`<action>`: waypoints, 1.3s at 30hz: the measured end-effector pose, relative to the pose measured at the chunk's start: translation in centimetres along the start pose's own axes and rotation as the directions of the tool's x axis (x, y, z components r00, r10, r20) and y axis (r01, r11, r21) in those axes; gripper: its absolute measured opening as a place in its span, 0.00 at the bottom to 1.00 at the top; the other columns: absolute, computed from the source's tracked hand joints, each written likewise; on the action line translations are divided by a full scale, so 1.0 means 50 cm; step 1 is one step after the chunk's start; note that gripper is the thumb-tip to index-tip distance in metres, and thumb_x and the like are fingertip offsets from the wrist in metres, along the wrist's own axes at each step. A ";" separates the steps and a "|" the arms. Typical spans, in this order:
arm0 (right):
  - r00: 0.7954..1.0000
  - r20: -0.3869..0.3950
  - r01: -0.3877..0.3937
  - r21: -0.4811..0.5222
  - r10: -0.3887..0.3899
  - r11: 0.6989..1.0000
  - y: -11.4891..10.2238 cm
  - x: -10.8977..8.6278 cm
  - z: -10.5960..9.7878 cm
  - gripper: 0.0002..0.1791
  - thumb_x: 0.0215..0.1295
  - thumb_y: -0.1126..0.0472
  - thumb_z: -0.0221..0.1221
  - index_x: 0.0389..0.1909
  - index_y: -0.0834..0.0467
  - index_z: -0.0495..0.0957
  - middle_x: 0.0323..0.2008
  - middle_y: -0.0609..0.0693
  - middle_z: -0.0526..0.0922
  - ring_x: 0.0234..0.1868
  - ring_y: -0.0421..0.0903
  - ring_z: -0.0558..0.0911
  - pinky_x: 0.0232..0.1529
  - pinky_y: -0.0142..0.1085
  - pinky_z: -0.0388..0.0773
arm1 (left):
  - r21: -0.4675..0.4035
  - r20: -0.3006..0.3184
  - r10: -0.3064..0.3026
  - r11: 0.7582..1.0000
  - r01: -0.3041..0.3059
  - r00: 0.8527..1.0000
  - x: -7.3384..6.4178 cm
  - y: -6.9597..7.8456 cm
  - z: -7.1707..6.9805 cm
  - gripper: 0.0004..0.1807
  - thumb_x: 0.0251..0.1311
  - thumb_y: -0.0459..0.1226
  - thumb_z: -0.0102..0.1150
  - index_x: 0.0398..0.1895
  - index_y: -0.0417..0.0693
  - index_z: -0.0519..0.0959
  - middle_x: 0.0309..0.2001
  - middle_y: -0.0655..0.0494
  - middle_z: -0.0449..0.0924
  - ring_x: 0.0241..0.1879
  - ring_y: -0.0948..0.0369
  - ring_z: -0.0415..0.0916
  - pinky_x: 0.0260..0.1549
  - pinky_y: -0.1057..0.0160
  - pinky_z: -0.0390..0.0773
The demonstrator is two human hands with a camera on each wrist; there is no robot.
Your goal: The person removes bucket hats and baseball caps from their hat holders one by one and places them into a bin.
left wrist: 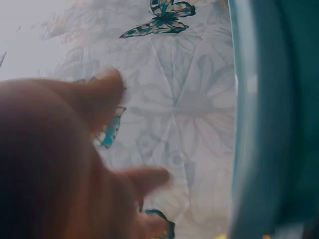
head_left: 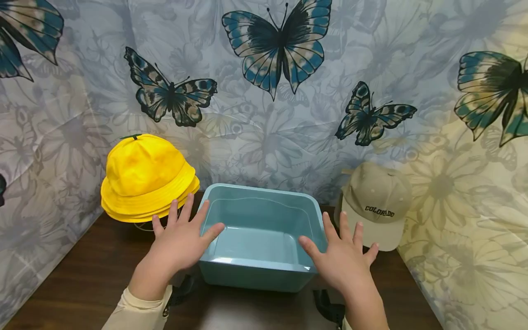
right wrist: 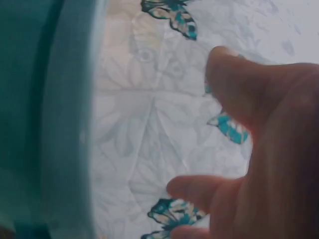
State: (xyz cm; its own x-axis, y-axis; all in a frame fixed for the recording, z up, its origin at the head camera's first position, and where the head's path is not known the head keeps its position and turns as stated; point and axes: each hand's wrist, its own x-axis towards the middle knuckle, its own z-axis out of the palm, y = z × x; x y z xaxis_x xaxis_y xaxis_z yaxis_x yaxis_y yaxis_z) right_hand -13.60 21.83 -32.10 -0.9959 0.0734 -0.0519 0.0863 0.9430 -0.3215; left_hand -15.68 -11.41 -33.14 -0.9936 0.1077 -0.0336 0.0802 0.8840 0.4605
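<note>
A light blue-green plastic tub [head_left: 260,270] stands on the dark wooden table between my two hands. Over its left end my left hand [head_left: 179,243] is spread with straight fingers, holding nothing. My right hand [head_left: 342,261] is likewise spread beside the right end, its thumb overlapping the tub's edge in the head view. A stack of yellow bucket hats [head_left: 146,178] sits behind the left fingertips. Past the right fingers is a beige baseball cap [head_left: 375,197] lettered COLORADO. In the wrist views, the tub wall [left wrist: 259,124] runs along one side of each hand.
A dark brown tabletop [head_left: 82,284] extends under everything. Behind it hangs a grey-blue cloth [head_left: 264,142] printed with flowers and large butterflies, wrapping round to both sides. Part of a wire stand [head_left: 144,226] shows below the yellow hats.
</note>
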 end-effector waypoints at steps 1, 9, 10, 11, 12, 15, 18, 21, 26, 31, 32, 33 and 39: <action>1.000 -0.005 0.019 0.017 -0.019 1.000 0.006 -0.001 -0.004 0.58 0.59 0.17 0.38 0.81 0.49 0.41 0.77 0.64 0.29 0.71 0.71 0.23 0.53 0.78 0.19 | -0.040 -0.012 0.047 0.998 -0.048 0.999 -0.002 -0.009 0.000 0.50 0.63 0.73 0.36 0.81 0.56 0.48 0.79 0.44 0.26 0.73 0.36 0.19 0.57 0.24 0.22; 0.979 -0.114 0.186 0.174 -0.168 0.967 0.080 -0.017 -0.050 0.46 0.73 0.35 0.48 0.81 0.49 0.37 0.77 0.61 0.26 0.72 0.71 0.26 0.53 0.80 0.27 | -0.333 -0.085 0.313 0.886 -0.323 0.946 -0.007 -0.084 0.015 0.43 0.70 0.56 0.54 0.81 0.65 0.45 0.79 0.53 0.23 0.75 0.41 0.27 0.60 0.26 0.53; 0.975 -0.126 0.205 0.198 -0.183 0.958 0.090 -0.018 -0.055 0.45 0.74 0.37 0.49 0.81 0.48 0.37 0.78 0.60 0.26 0.72 0.71 0.27 0.54 0.80 0.31 | -0.362 -0.093 0.331 0.867 -0.342 0.939 -0.005 -0.091 0.019 0.43 0.70 0.54 0.55 0.81 0.66 0.45 0.79 0.53 0.24 0.75 0.39 0.30 0.59 0.27 0.56; 0.971 -0.135 0.225 0.226 -0.199 0.948 0.101 -0.019 -0.059 0.44 0.75 0.40 0.49 0.81 0.47 0.36 0.78 0.59 0.25 0.73 0.71 0.28 0.55 0.80 0.34 | -0.392 -0.098 0.343 0.850 -0.353 0.934 -0.003 -0.098 0.024 0.43 0.70 0.53 0.57 0.81 0.68 0.45 0.79 0.54 0.24 0.75 0.39 0.32 0.58 0.28 0.59; 0.965 -0.145 0.250 0.256 -0.218 0.934 0.112 -0.018 -0.064 0.44 0.76 0.42 0.50 0.81 0.46 0.36 0.78 0.58 0.25 0.73 0.70 0.29 0.55 0.79 0.38 | -0.420 -0.104 0.353 0.832 -0.363 0.930 -0.002 -0.105 0.030 0.43 0.69 0.51 0.58 0.80 0.69 0.45 0.79 0.54 0.24 0.75 0.38 0.33 0.57 0.29 0.62; 0.939 -0.202 0.334 0.361 -0.276 0.871 0.149 -0.012 -0.074 0.42 0.77 0.51 0.52 0.80 0.42 0.36 0.78 0.53 0.27 0.75 0.65 0.34 0.63 0.71 0.49 | -0.473 -0.131 0.383 0.787 -0.397 0.914 0.004 -0.123 0.047 0.44 0.68 0.48 0.61 0.81 0.68 0.46 0.79 0.53 0.26 0.74 0.37 0.34 0.55 0.29 0.65; 0.915 -0.282 0.391 0.456 -0.287 0.799 0.192 -0.003 -0.082 0.42 0.77 0.59 0.52 0.80 0.37 0.37 0.79 0.48 0.32 0.77 0.57 0.41 0.67 0.39 0.61 | -0.523 -0.160 0.399 0.741 -0.421 0.903 0.011 -0.136 0.066 0.45 0.66 0.45 0.63 0.81 0.63 0.48 0.79 0.51 0.28 0.74 0.37 0.32 0.54 0.28 0.65; 0.903 -0.347 0.419 0.578 -0.254 0.700 0.236 0.005 -0.090 0.41 0.78 0.64 0.49 0.80 0.37 0.39 0.79 0.45 0.35 0.76 0.49 0.49 0.52 0.17 0.64 | -0.553 -0.176 0.406 0.713 -0.432 0.897 0.019 -0.146 0.082 0.44 0.66 0.44 0.63 0.80 0.61 0.50 0.79 0.52 0.29 0.74 0.37 0.34 0.54 0.30 0.67; 0.891 -0.408 0.454 0.795 -0.199 0.402 0.296 0.019 -0.096 0.39 0.77 0.68 0.47 0.81 0.44 0.42 0.79 0.46 0.34 0.74 0.46 0.52 0.51 0.21 0.72 | -0.537 -0.185 0.432 0.708 -0.459 0.883 0.027 -0.152 0.099 0.43 0.66 0.46 0.63 0.80 0.64 0.52 0.79 0.51 0.29 0.74 0.36 0.32 0.57 0.27 0.60; 0.897 -0.408 0.441 0.838 -0.169 0.322 0.335 0.033 -0.109 0.40 0.77 0.69 0.47 0.81 0.45 0.39 0.79 0.46 0.29 0.76 0.50 0.44 0.50 0.23 0.74 | -0.527 -0.186 0.435 0.713 -0.463 0.881 0.031 -0.152 0.104 0.42 0.66 0.45 0.63 0.80 0.61 0.54 0.80 0.51 0.31 0.74 0.37 0.33 0.57 0.26 0.57; 0.901 -0.404 0.434 0.841 -0.159 0.324 0.341 0.035 -0.112 0.41 0.77 0.69 0.47 0.81 0.45 0.39 0.79 0.45 0.29 0.77 0.51 0.43 0.49 0.23 0.74 | -0.524 -0.185 0.434 0.715 -0.462 0.882 0.032 -0.152 0.105 0.42 0.66 0.44 0.63 0.79 0.59 0.55 0.80 0.51 0.31 0.74 0.37 0.33 0.57 0.26 0.57; 0.904 -0.400 0.428 0.843 -0.153 0.327 0.347 0.038 -0.115 0.41 0.77 0.69 0.47 0.81 0.45 0.38 0.79 0.44 0.29 0.77 0.51 0.42 0.49 0.23 0.74 | -0.522 -0.183 0.432 0.719 -0.459 0.883 0.033 -0.151 0.107 0.41 0.66 0.44 0.63 0.79 0.58 0.55 0.80 0.51 0.32 0.74 0.37 0.33 0.57 0.26 0.57; 0.922 -0.374 0.386 0.860 -0.102 0.335 0.370 0.053 -0.129 0.43 0.76 0.68 0.48 0.81 0.42 0.37 0.78 0.41 0.27 0.77 0.48 0.42 0.48 0.22 0.74 | -0.522 -0.171 0.422 0.727 -0.445 0.890 0.035 -0.149 0.112 0.40 0.65 0.42 0.63 0.78 0.61 0.58 0.80 0.52 0.32 0.74 0.38 0.34 0.57 0.25 0.56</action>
State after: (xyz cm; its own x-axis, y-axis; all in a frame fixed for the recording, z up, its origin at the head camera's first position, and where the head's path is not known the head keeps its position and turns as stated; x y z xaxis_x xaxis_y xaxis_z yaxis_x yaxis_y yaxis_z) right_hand -14.81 41.57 -32.11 -0.9365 0.0926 0.3383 -0.3333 0.0650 -0.9406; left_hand -17.59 -15.27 -41.60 -0.8643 0.3910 0.3164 0.4594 0.3577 0.8130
